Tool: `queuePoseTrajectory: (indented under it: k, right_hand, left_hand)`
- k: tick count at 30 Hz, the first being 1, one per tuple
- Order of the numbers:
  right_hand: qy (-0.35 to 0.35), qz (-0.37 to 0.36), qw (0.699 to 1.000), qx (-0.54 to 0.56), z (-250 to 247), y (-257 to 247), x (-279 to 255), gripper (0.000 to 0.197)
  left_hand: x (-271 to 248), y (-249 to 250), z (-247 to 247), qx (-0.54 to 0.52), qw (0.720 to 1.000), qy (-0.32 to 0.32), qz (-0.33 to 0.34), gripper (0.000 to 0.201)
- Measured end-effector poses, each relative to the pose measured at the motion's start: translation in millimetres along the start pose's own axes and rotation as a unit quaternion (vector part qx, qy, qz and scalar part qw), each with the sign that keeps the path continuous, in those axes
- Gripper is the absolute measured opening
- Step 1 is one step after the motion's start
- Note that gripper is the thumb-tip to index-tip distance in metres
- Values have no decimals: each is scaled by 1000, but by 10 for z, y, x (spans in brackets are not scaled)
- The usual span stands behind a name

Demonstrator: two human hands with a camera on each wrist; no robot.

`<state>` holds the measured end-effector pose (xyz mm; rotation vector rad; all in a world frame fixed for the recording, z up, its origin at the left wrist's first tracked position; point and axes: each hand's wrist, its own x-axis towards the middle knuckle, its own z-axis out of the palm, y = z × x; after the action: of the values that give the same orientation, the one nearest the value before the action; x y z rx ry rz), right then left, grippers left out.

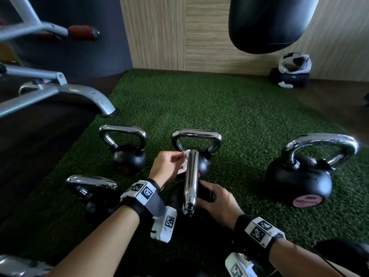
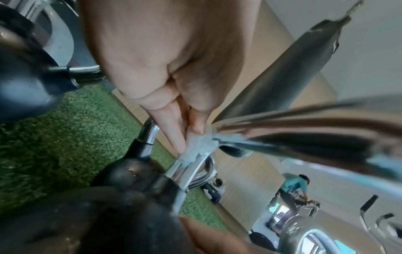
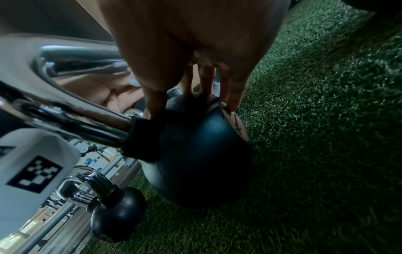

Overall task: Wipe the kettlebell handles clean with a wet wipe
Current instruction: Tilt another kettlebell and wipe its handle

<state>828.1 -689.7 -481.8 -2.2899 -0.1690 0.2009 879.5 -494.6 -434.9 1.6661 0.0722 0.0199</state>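
Green turf (image 1: 219, 108) underfoot, dark floor (image 1: 40, 140) at left, wood-panel wall (image 1: 179, 37) ahead, black punching bag (image 1: 267, 23) hanging, grey machine frame (image 1: 60, 92) left, bags (image 1: 288, 76) in the corner.

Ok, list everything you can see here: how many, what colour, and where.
turf: one, green, floor
tilted kettlebell: one, black with chrome handle, centre foreground
other kettlebells: four, black with chrome handles, on the turf: back left, back centre, right, front left
wet wipe: one, white, against the tilted handle
punching bag: one, black, hanging top right
machine frame: one, grey, left
gear pile: one, white and dark, far right
left hand: one, pinching the wet wipe
right hand: one, holding the tilted kettlebell's ball
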Motion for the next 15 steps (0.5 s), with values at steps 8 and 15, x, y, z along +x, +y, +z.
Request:
queuePoseTrajectory:
  k: [8,15]
  right_hand:
    - [0,-3,1000,3,0,-1,-34,73]
    - [-4,-12,1000,-4,-17,-29,-45,73]
  left_hand:
    - [-148,118,-151,-159,984,-36,-75,19]
    - [-196,236,-78,-142,989,5,-48,11]
